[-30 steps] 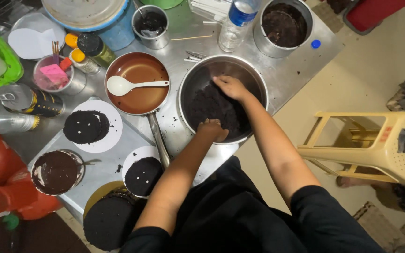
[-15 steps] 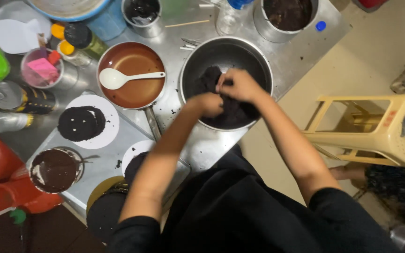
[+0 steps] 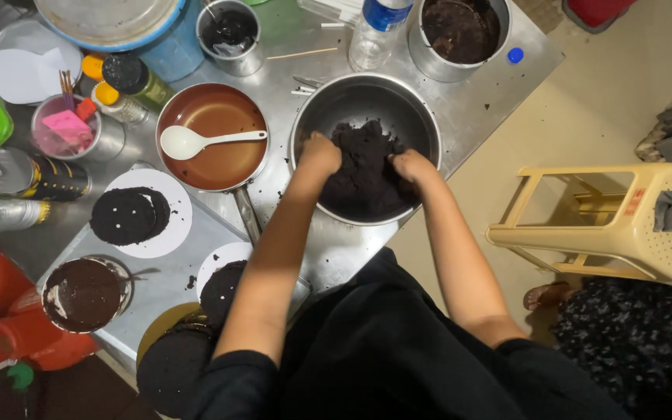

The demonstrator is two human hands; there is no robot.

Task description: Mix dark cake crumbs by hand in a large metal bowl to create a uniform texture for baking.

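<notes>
Kneading, by the look of it: both hands sunk into a dark crumbly mass (image 3: 363,175) inside a steel mixing bowl (image 3: 367,97) on the metal surface (image 3: 336,249). Left hand (image 3: 319,154) pressed into the left edge of the mass, fingers curled down and buried, so impossible to tell how far apart. Right hand (image 3: 412,166) gripping the right edge, fingers likewise tucked into the crumb (only knuckles showing). Judged as the gathering and pressing step; probably calling next for a firm squeeze inward, keeping the crumb low in the bowl. Nearer the body, dark round cakes (image 3: 223,292) on boards; left of those, another dark round on a white plate (image 3: 173,233). Beside the bowl, a brown pan (image 3: 215,163) with a white spoon (image 3: 188,141) lying in it. Farther off, a steel pot (image 3: 495,54) holding more dark mix, and a plastic bottle (image 3: 375,31).
</notes>
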